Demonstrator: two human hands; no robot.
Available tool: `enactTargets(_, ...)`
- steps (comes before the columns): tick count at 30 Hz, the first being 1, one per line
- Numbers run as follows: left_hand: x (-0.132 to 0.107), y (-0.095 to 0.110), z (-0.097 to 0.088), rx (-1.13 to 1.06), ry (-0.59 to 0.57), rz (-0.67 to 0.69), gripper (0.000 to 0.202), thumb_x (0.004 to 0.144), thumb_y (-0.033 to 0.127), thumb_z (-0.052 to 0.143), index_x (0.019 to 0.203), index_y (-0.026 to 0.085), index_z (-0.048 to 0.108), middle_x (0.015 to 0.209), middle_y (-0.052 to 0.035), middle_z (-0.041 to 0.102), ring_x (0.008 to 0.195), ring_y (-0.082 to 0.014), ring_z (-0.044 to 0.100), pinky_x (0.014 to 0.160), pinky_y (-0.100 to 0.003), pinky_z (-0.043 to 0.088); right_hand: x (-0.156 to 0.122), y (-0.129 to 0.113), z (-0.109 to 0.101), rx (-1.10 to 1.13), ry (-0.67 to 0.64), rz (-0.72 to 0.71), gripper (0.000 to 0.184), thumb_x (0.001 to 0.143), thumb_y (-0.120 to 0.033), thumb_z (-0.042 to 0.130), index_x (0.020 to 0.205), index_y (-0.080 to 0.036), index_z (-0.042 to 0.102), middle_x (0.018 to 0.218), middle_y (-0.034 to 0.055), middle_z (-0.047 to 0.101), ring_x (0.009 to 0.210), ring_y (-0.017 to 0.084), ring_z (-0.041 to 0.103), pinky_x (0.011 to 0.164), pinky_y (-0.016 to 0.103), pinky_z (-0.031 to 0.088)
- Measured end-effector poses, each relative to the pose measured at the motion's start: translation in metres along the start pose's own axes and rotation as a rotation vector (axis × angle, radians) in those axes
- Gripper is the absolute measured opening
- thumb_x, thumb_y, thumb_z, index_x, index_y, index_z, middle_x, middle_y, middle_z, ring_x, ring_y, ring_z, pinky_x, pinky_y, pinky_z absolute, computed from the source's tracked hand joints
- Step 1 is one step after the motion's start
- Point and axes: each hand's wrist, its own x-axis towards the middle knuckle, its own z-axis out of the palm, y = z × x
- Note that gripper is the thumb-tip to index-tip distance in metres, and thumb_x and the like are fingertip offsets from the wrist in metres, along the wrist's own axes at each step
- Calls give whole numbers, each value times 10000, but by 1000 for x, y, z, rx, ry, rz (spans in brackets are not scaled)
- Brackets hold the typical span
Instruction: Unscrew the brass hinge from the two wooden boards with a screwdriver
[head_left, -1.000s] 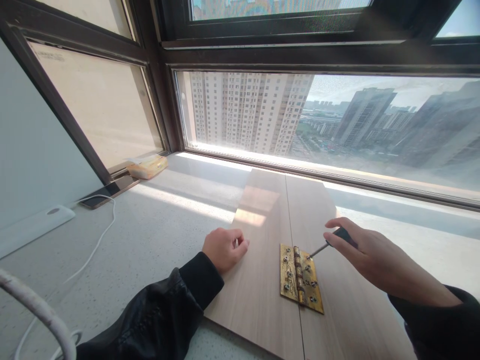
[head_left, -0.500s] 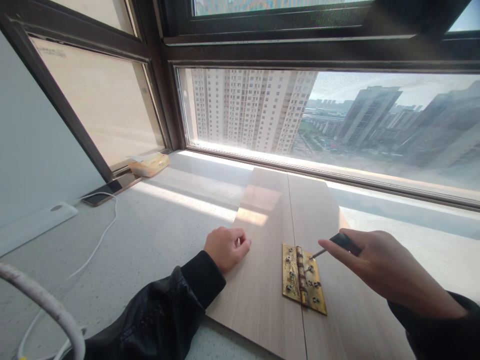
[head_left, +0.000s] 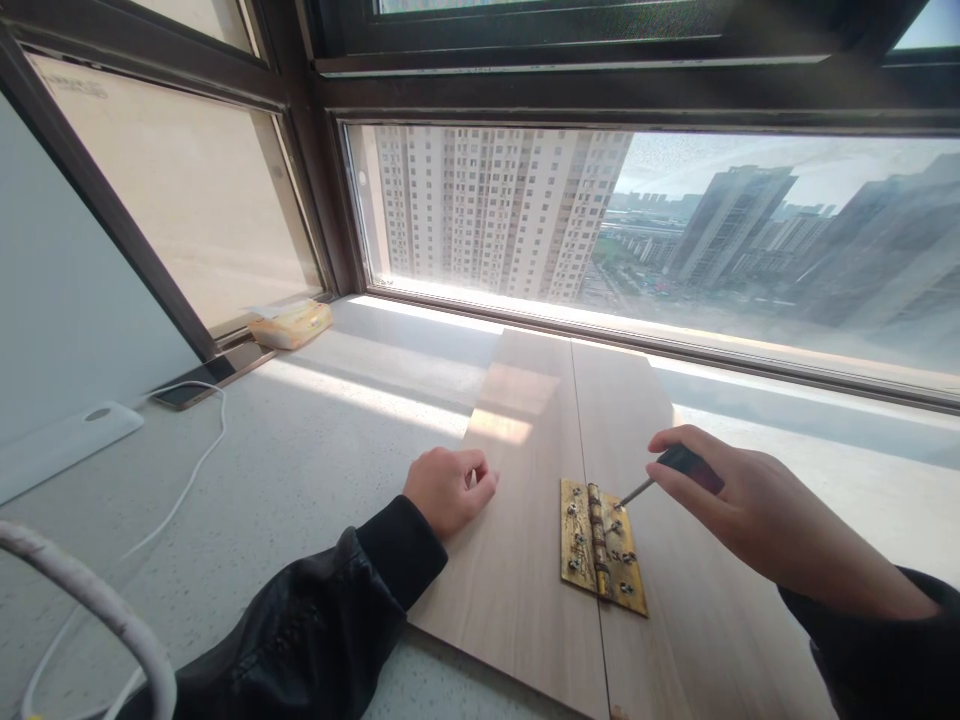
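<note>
My right hand (head_left: 739, 500) grips the dark handle of a screwdriver (head_left: 681, 462), thumb and index finger along it. The thin metal shaft slants down to the left, its tip at a screw near the far right corner of a brass hinge (head_left: 598, 545). Several screws dot both leaves of this worn, yellowish hinge. It lies flat across the seam between a left wood-grain board (head_left: 517, 560) and a right wood-grain board (head_left: 622, 400). Left of the hinge, my left hand (head_left: 448, 492) rests closed on the left board, fingers curled and nothing visible in them.
Beneath the boards is a pale speckled sill (head_left: 300, 450). At its left lie a phone (head_left: 195, 390), a white cable (head_left: 187, 490), a white strip-shaped object (head_left: 67, 450) and a yellowish packet (head_left: 291, 325). A thick pale tube (head_left: 97, 600) curves in the near left corner. Dark-framed windows border the sill.
My right index finger has lifted and the grip on the screwdriver handle has shifted, its tip staying at the same screw. My left hand stays put. The whole view has moved slightly.
</note>
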Motion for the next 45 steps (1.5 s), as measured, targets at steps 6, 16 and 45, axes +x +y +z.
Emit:
enactTargets(6, 2, 0, 1, 9, -1, -13, 296, 782, 384, 477, 581, 173, 529, 449, 38, 398, 452, -80, 329, 496, -224, 208, -5, -9, -15, 21, -171, -36, 332, 867, -507, 374, 939, -233, 549, 761, 52, 655, 661, 217, 585, 600, 348, 415)
enactTargets(16, 1, 0, 1, 14, 4, -16, 298, 783, 385, 476, 579, 173, 527, 451, 41, 392, 459, -78, 329, 497, -223, 209, -6, -19, -6, -191, -69, 7, 384, 847, -562, 362, 720, -221, 483, 500, 7, 526, 491, 181, 484, 490, 297, 297)
enactTargets(45, 2, -1, 2, 10, 7, -18, 254, 763, 349, 478, 590, 184, 564, 454, 38, 434, 462, -83, 363, 498, -228, 214, -9, -1, -20, -118, -368, -134, 309, 909, -495, 291, 820, -225, 414, 723, 16, 574, 630, 165, 523, 574, 298, 356)
